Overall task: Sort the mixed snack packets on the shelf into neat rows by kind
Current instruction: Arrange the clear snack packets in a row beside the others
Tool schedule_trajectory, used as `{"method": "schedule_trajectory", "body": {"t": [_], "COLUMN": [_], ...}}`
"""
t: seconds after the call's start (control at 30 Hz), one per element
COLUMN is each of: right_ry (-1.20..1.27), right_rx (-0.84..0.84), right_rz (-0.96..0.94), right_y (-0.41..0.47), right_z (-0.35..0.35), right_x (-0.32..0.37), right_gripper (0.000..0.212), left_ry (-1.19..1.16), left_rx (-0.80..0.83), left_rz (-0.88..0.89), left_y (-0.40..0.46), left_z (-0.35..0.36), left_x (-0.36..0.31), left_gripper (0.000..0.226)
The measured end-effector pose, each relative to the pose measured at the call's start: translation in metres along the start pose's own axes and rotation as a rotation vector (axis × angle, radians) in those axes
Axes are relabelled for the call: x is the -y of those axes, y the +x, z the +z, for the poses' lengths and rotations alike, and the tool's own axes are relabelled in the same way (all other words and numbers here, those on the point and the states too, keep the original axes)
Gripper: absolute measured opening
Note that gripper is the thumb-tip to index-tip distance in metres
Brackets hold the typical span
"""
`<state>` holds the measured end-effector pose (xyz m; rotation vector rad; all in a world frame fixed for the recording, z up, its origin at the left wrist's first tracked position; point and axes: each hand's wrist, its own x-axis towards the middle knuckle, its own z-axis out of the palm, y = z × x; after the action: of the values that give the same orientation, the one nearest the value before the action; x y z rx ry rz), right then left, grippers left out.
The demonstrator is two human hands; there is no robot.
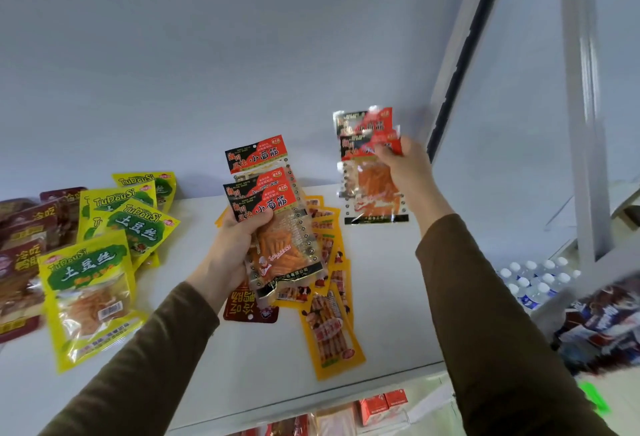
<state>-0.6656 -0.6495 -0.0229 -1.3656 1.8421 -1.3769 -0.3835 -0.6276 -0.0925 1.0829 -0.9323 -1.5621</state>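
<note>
Dark red packets (24, 248) and yellow-green TuDouSi packets (104, 245) lie at the left of the white shelf (381, 297). Left hand (232, 248) grips a fanned stack of red-topped packets (273, 224) above orange packets (329, 297). Right hand (408, 172) pinches two red-topped packets (370, 165), raised.

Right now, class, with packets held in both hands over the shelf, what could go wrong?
1. The left hand grips a fanned stack of red packets; one may slide out.
2. The right hand pinches red packets only near their top, so they may drop.
3. The orange packets lie close to the shelf edge.
</note>
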Motion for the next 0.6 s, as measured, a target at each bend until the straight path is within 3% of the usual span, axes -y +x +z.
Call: {"method": "schedule_trajectory", "body": {"t": [0.1,0.23,0.33,0.43,0.5,0.6], "right_ry": [0.158,0.704,0.600,0.582,0.601,0.421], "right_rx": [0.027,0.365,0.383,0.318,0.297,0.267], "right_rz": [-0.074,0.131,0.224,0.273,0.260,0.115], "right_y": [-0.012,-0.033,-0.056,-0.066,-0.069,-0.072], "right_z": [-0.009,0.034,0.084,0.116,0.132,0.157], "right_x": [0.036,0.049,0.041,0.030,0.030,0.039], "right_gripper": [0.023,0.019,0.015,0.020,0.020,0.019], "left_ry": [0.036,0.051,0.072,0.112,0.121,0.147], "left_rx": [-0.032,-0.056,-0.053,-0.014,0.019,0.060], "left_rz": [0.013,0.022,0.044,0.061,0.074,0.054], "left_y": [0.002,0.004,-0.002,-0.012,-0.017,-0.024], "left_z": [0.001,0.002,0.004,0.003,-0.002,-0.015], "left_x": [-0.004,-0.015,-0.025,-0.035,-0.042,-0.050], "left_gripper": [0.022,0.027,0.024,0.059,0.073,0.073]}}
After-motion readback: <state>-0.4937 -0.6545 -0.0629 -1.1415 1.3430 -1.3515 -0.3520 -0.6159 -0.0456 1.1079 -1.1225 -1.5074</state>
